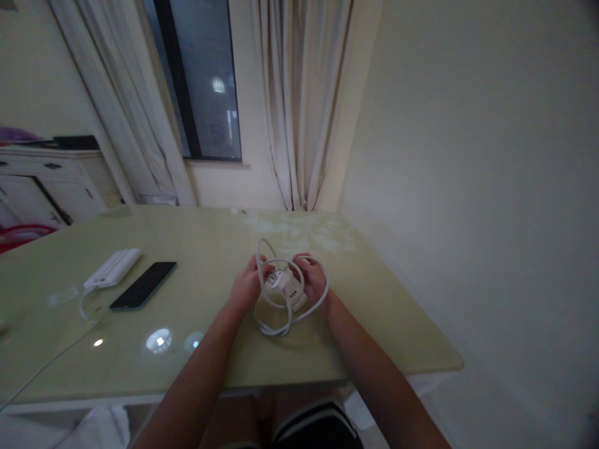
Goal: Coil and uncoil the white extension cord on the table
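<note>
Both my hands meet over the table (384,324) around a white power strip (292,290) with its white cord (281,324) looped about it. My left hand (246,285) grips the plug end of the cord, fingers curled. My right hand (312,279) is closed on the power strip from the right, and a loop of cord runs around its wrist side. Part of the strip is hidden by my fingers.
A white power bank (113,267) and a dark phone (144,284) lie on the left of the pale green table. A thin white cable (51,358) trails to the front left edge. A wall stands close on the right, curtains and a window behind.
</note>
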The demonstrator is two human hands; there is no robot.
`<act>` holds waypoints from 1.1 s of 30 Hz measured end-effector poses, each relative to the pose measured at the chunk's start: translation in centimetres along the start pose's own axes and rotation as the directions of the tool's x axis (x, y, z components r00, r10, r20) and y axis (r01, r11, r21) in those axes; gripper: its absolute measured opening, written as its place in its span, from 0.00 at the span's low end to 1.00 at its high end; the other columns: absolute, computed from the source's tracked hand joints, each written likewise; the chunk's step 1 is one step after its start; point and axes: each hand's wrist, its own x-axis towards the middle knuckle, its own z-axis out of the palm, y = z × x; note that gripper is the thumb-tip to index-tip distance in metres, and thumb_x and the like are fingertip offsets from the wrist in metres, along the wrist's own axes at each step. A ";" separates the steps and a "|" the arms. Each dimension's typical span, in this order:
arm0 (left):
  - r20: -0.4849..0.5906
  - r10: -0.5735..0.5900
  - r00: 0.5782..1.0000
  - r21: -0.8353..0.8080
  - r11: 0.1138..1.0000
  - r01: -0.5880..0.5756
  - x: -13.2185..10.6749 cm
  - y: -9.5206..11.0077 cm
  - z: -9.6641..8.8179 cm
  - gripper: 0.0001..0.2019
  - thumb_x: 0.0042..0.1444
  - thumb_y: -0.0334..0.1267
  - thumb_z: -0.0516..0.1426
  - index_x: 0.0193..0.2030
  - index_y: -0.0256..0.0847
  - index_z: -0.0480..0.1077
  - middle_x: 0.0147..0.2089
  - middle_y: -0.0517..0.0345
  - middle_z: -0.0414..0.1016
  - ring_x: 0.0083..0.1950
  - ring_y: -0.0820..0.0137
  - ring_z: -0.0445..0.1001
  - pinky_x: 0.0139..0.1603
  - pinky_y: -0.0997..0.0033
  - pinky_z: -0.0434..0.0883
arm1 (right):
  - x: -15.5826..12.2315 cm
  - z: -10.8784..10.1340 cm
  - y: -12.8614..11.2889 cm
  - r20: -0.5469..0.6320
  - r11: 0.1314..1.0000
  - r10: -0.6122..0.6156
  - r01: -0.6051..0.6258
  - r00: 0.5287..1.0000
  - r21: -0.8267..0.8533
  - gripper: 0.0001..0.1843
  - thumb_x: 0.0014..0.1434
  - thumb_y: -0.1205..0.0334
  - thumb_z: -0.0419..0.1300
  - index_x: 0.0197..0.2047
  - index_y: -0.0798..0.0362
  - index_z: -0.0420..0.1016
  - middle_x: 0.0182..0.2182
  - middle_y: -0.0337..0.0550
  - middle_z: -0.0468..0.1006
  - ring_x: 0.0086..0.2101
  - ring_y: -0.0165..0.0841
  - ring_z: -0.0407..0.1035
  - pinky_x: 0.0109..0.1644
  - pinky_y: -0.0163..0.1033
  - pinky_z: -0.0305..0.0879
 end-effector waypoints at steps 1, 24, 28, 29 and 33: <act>-0.033 0.061 0.998 0.085 0.995 -0.058 -0.1 0.0 -0.1 0.10 0.65 0.37 0.56 0.46 0.44 0.79 0.56 0.48 0.73 0.47 0.64 0.75 0.46 0.65 0.74 | -0.4 0.3 -0.2 0.004 1.000 0.010 -0.010 1.000 0.000 0.21 0.42 0.52 0.76 0.34 0.50 0.72 0.25 0.35 0.77 0.28 0.32 0.72 0.28 0.33 0.64; -0.037 0.187 0.982 0.139 0.974 -0.180 -0.2 0.6 -1.6 0.13 0.65 0.35 0.56 0.52 0.45 0.79 0.50 0.48 0.81 0.50 0.59 0.76 0.49 0.60 0.75 | -0.5 -3.4 -4.1 0.286 0.993 0.099 -0.077 0.953 -0.090 0.16 0.49 0.61 0.73 0.42 0.55 0.83 0.41 0.49 0.86 0.43 0.38 0.80 0.52 0.42 0.74; 0.036 0.056 0.998 0.066 0.996 -0.058 -0.4 0.2 -1.2 0.14 0.60 0.30 0.57 0.50 0.45 0.77 0.53 0.48 0.80 0.53 0.58 0.77 0.52 0.59 0.75 | -0.7 -3.4 -4.4 0.275 0.975 0.160 -0.108 0.948 -0.196 0.14 0.56 0.55 0.67 0.40 0.57 0.83 0.40 0.52 0.85 0.42 0.40 0.80 0.44 0.40 0.75; 0.058 0.031 0.998 0.050 0.998 -0.034 -0.3 0.2 -1.0 0.15 0.58 0.30 0.57 0.50 0.45 0.76 0.53 0.48 0.80 0.53 0.58 0.77 0.52 0.60 0.75 | -0.8 -3.1 -4.2 0.257 0.958 0.122 -0.046 0.959 -0.284 0.14 0.56 0.53 0.67 0.39 0.56 0.83 0.38 0.50 0.85 0.40 0.39 0.79 0.40 0.39 0.74; 0.133 -0.154 0.979 -0.008 0.988 0.156 -0.3 0.5 -0.5 0.19 0.56 0.32 0.60 0.55 0.43 0.69 0.49 0.48 0.83 0.47 0.57 0.81 0.44 0.63 0.75 | -1.3 -1.4 -2.7 0.248 0.770 -0.140 0.263 0.959 -0.581 0.23 0.51 0.54 0.74 0.49 0.50 0.80 0.30 0.39 0.80 0.32 0.33 0.73 0.38 0.37 0.69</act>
